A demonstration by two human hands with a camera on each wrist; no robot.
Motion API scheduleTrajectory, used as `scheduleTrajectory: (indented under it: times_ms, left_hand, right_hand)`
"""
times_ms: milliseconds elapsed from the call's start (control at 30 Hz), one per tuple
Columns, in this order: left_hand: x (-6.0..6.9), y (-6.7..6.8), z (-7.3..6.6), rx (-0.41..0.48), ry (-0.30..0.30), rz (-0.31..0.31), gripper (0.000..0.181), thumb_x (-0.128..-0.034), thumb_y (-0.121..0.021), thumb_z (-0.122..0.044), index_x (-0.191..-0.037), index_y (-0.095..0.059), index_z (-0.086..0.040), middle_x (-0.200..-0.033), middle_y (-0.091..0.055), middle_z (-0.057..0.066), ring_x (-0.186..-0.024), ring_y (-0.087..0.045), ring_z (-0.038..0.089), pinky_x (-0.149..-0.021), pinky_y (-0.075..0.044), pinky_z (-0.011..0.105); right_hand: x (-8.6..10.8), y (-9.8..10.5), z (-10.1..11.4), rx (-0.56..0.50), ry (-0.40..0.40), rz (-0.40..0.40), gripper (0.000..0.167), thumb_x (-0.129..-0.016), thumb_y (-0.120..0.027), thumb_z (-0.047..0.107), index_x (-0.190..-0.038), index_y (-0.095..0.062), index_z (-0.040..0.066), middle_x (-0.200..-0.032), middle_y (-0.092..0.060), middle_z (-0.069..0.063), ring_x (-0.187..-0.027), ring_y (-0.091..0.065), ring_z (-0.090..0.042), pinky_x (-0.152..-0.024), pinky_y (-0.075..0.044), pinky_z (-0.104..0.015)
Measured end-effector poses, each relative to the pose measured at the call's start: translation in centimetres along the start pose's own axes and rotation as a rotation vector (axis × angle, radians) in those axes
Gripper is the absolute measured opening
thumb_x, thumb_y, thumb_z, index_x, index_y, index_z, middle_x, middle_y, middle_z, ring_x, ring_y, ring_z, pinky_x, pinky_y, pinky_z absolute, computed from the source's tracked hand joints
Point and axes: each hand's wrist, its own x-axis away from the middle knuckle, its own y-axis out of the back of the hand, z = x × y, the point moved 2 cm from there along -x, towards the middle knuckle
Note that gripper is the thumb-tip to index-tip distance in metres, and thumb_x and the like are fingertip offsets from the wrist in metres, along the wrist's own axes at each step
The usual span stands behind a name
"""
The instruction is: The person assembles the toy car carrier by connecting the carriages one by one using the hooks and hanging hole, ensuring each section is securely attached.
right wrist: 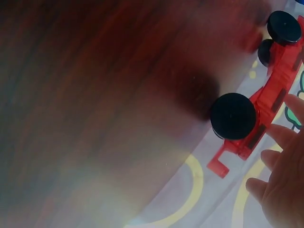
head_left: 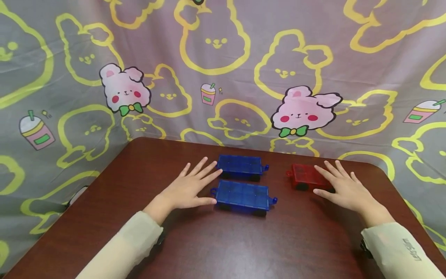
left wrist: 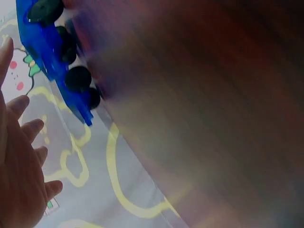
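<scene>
Two blue toy wagons stand on the table, the nearer blue wagon (head_left: pixel 242 193) in front of the farther blue wagon (head_left: pixel 240 165). Each is a flat translucent bed on black wheels with a coupling hook at one end. My left hand (head_left: pixel 188 190) spreads its fingers at their left ends and grips nothing; whether it touches them I cannot tell. To the right stands a red toy wagon (head_left: pixel 306 175), partly covered by my right hand (head_left: pixel 346 190), whose fingers are spread over its right end. Black wheels (right wrist: pixel 232 116) and a red hook show from low down in the right wrist view.
The dark brown table (head_left: pixel 278 244) has rounded back corners. Behind it and at the sides hangs a grey cloth (head_left: pixel 240 93) printed with yellow outlines, pink bunnies and drink cups. A gap of tabletop separates the blue wagons from the red one.
</scene>
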Motion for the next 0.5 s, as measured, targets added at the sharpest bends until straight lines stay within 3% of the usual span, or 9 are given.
scheduleTrajectory:
  times_ms: [133, 500]
  left_hand:
    - [-0.7, 0.0, -0.9, 0.027, -0.057, 0.044, 0.086, -0.0906, -0.056, -0.065, -0.16, -0.02, -0.03, -0.168, -0.015, 0.0, -0.157, 0.001, 0.026, -0.119, -0.012, 0.069]
    - [-1.9, -0.2, -2.0, 0.024, -0.114, 0.122, 0.079, -0.0919, -0.062, -0.056, -0.158, -0.03, -0.025, -0.162, -0.033, 0.003, -0.153, -0.023, 0.029, -0.115, -0.031, 0.062]
  right_hand:
    - [-0.4, -0.3, -0.1, 0.005, -0.013, 0.011, 0.091, -0.088, -0.06, 0.064, -0.159, -0.023, 0.02, -0.162, -0.021, -0.026, -0.152, 0.002, -0.048, -0.109, -0.009, -0.079]
    - [-1.2, -0.8, -0.1, -0.004, 0.016, 0.013, 0.089, -0.087, -0.067, 0.056, -0.157, -0.03, 0.017, -0.159, -0.027, -0.028, -0.149, -0.009, -0.052, -0.106, -0.016, -0.081]
